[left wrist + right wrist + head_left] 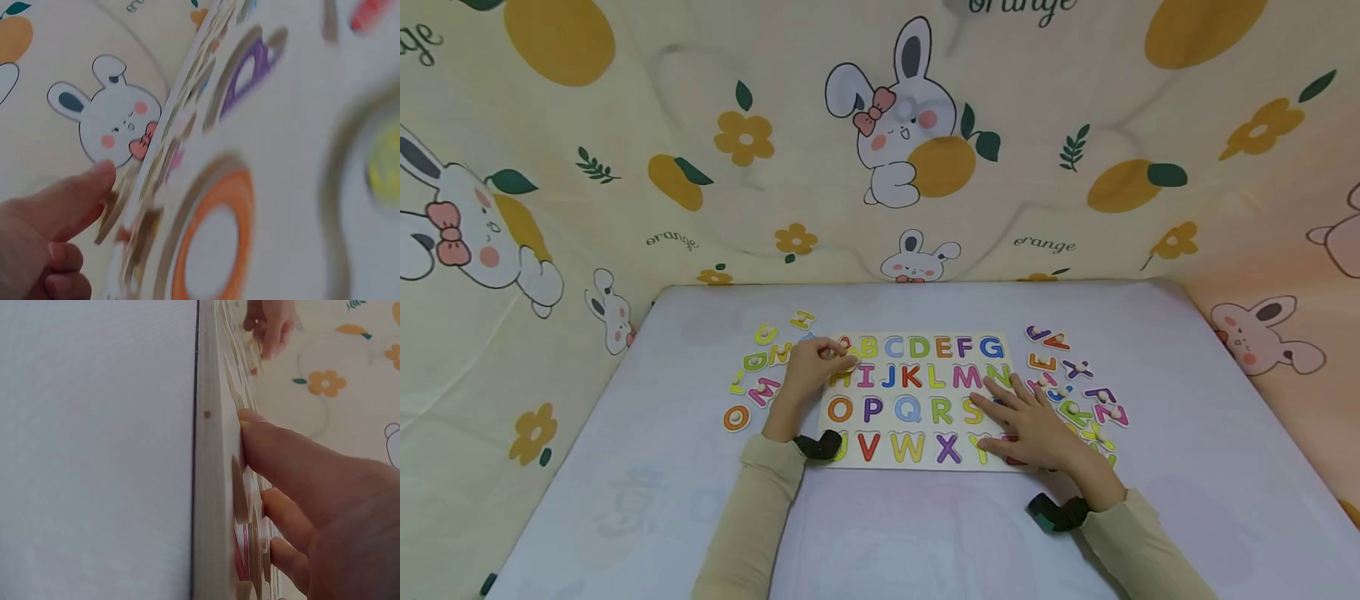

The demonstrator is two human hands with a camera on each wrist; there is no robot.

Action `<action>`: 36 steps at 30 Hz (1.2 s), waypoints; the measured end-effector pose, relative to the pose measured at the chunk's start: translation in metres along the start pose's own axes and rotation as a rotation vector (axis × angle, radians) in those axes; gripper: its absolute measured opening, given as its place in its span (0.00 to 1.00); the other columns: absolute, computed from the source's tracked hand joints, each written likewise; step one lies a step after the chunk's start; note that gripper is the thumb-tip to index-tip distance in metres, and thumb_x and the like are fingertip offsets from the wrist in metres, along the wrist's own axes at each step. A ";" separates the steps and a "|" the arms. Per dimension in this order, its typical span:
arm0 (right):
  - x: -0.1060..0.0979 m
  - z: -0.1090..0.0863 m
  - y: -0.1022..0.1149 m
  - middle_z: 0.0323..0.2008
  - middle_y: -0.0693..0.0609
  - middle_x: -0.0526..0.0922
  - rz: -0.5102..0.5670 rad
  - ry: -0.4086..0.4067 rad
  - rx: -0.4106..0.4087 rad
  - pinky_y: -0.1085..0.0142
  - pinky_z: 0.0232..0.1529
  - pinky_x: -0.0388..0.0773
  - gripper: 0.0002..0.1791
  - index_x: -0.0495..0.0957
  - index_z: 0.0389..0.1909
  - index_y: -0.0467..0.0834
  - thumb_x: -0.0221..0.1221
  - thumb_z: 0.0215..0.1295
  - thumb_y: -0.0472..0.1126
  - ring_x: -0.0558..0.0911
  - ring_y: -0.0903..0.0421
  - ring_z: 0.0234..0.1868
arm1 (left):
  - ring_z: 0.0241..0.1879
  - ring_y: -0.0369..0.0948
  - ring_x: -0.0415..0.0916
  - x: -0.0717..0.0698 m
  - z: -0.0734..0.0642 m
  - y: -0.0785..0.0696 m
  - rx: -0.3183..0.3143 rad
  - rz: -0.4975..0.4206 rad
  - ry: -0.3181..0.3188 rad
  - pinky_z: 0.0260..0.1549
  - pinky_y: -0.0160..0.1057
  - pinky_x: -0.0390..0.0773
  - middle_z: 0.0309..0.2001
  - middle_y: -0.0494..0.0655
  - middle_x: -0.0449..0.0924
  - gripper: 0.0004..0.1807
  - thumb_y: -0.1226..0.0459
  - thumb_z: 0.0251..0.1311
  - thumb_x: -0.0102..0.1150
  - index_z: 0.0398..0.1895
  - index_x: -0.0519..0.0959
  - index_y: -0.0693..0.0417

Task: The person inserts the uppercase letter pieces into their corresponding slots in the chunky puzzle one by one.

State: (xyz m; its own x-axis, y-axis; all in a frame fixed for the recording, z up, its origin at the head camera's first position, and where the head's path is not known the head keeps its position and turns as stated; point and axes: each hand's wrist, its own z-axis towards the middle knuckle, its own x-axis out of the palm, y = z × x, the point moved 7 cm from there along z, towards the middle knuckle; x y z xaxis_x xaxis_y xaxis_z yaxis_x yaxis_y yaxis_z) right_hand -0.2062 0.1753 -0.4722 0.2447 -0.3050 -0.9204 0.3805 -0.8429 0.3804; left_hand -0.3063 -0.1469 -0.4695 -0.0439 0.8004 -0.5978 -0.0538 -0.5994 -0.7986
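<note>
A white alphabet puzzle board (pixel 889 427) with coloured letters in rows lies on the table. Over its upper left part, near the A and H, my left hand (pixel 808 371) pinches a small letter piece (pixel 111 215) between thumb and fingers. The left wrist view shows that piece edge-on, tilted close to the board; which letter it is I cannot tell. My right hand (pixel 1030 425) rests on the board's right side with fingers spread, covering some letters there. In the right wrist view its thumb (pixel 275 440) lies along the board near the edge.
Loose letter pieces lie left of the board, among them an orange O (pixel 737 418) and a green D (pixel 756 361). Several more are scattered to the right, including an orange E (pixel 1042 362). A patterned cloth (pixel 820 167) with rabbits and oranges hangs behind the white table (pixel 910 533).
</note>
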 end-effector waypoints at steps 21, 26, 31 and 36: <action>0.003 0.000 -0.003 0.76 0.43 0.56 -0.001 -0.004 -0.003 0.29 0.70 0.37 0.41 0.64 0.70 0.54 0.61 0.56 0.64 0.45 0.29 0.75 | 0.25 0.40 0.78 0.024 0.006 -0.011 -0.241 0.109 -0.177 0.20 0.29 0.64 0.30 0.47 0.86 0.17 0.46 0.47 0.72 0.27 0.85 0.49; 0.002 0.001 0.000 0.75 0.43 0.56 -0.008 -0.008 -0.011 0.29 0.70 0.38 0.41 0.64 0.70 0.54 0.61 0.57 0.63 0.46 0.29 0.75 | 0.26 0.40 0.77 0.026 0.008 -0.011 -0.260 0.105 -0.195 0.20 0.30 0.64 0.29 0.46 0.84 0.16 0.46 0.47 0.72 0.27 0.85 0.48; 0.001 0.002 0.000 0.75 0.43 0.56 -0.008 -0.004 -0.007 0.29 0.70 0.37 0.41 0.64 0.70 0.54 0.62 0.57 0.62 0.45 0.29 0.75 | 0.25 0.40 0.77 0.028 0.008 -0.012 -0.269 0.094 -0.206 0.21 0.31 0.64 0.29 0.46 0.83 0.16 0.47 0.48 0.71 0.27 0.85 0.49; 0.000 0.001 0.000 0.75 0.43 0.56 -0.004 0.000 -0.005 0.29 0.70 0.37 0.41 0.64 0.70 0.53 0.62 0.56 0.62 0.45 0.29 0.75 | 0.23 0.39 0.77 0.031 0.007 -0.012 -0.257 0.112 -0.216 0.20 0.30 0.65 0.29 0.45 0.83 0.16 0.46 0.50 0.70 0.28 0.85 0.48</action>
State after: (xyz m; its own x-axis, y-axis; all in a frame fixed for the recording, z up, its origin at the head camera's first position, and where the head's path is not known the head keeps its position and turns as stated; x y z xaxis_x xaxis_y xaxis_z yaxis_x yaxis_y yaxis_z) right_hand -0.2071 0.1752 -0.4727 0.2430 -0.3015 -0.9220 0.3862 -0.8418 0.3770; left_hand -0.3144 -0.1151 -0.4782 -0.2471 0.6944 -0.6758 0.2150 -0.6408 -0.7370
